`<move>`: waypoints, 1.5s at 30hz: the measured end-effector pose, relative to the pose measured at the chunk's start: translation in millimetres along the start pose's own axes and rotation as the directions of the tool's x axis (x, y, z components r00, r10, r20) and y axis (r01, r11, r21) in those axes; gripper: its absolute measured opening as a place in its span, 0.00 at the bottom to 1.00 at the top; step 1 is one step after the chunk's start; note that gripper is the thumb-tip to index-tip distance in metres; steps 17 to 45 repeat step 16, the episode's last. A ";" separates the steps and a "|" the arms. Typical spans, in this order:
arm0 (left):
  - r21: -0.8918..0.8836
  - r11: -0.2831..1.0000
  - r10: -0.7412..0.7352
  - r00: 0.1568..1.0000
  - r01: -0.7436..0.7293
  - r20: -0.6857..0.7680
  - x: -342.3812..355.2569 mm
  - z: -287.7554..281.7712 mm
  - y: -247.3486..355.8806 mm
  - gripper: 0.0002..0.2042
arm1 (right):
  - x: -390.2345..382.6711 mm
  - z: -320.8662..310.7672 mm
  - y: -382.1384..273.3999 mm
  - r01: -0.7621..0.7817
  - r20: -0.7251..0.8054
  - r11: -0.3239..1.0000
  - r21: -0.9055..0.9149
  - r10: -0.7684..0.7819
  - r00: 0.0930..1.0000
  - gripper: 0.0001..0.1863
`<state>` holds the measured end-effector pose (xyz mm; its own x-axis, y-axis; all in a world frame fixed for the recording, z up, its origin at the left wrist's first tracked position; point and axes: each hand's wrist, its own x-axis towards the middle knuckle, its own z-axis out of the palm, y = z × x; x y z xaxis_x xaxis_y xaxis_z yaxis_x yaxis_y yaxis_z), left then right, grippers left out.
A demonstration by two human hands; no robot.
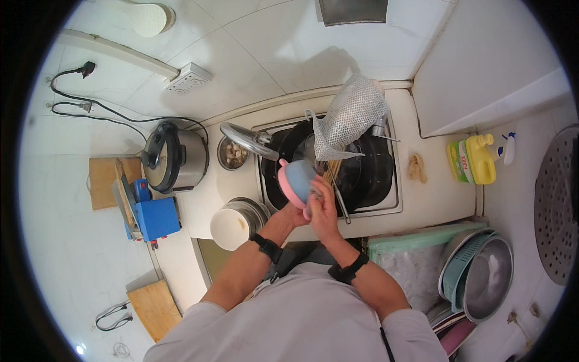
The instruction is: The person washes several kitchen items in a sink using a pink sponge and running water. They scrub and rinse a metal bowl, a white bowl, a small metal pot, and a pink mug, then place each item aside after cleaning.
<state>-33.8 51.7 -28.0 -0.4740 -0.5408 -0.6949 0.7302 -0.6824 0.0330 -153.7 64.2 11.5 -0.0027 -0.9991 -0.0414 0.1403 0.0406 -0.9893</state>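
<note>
A small pink and blue-grey bowl (298,181) with stubby pink handles is tilted over the near left edge of the dark sink (386,175). My left hand (295,215) grips its pink underside from below, the fingers partly hidden behind it. My right hand (324,208) is closed on the bowl's right side; its fingertips are slightly blurred. Just above the bowl, the end of the curved metal faucet (247,140) points toward it. Wooden chopsticks (332,171) and a metal handle (341,199) lean in the sink beside my right hand.
A silvery mesh sheet (353,114) drapes over the sink's far side. Stacked bowls (229,228), a small metal bowl of food pieces (233,154) and an electric cooker (181,158) stand left. At right are a tan cloth (416,168), a yellow jug (473,160) and metal basins (488,277).
</note>
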 end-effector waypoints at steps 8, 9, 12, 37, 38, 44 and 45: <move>0.422 0.905 0.127 0.982 -0.056 -0.142 -34.4 10.5 -20.9 0.17 | 73.3 -25.5 1.5 -0.569 0.281 0.792 0.222 0.507 0.815 0.18; 0.439 0.891 0.180 0.976 -0.111 -0.119 -31.8 21.2 -22.9 0.17 | 73.6 -26.9 8.1 -0.628 0.279 0.629 0.458 0.569 0.773 0.18; 0.567 0.804 0.306 0.942 -0.179 -0.138 -31.6 32.3 -21.6 0.16 | 37.5 -34.9 15.8 -0.668 0.380 0.294 0.684 0.638 0.670 0.23; 0.972 0.217 0.632 0.746 0.092 -0.212 -32.2 21.8 -21.3 0.20 | 14.1 -43.4 10.3 -0.631 0.538 0.074 0.772 0.451 0.712 0.31; 0.972 0.217 0.632 0.746 0.092 -0.212 -32.2 21.8 -21.3 0.20 | 14.1 -43.4 10.3 -0.631 0.538 0.074 0.772 0.451 0.712 0.31; 0.972 0.217 0.632 0.746 0.092 -0.212 -32.2 21.8 -21.3 0.20 | 14.1 -43.4 10.3 -0.631 0.538 0.074 0.772 0.451 0.712 0.31; 0.972 0.217 0.632 0.746 0.092 -0.212 -32.2 21.8 -21.3 0.20 | 14.1 -43.4 10.3 -0.631 0.538 0.074 0.772 0.451 0.712 0.31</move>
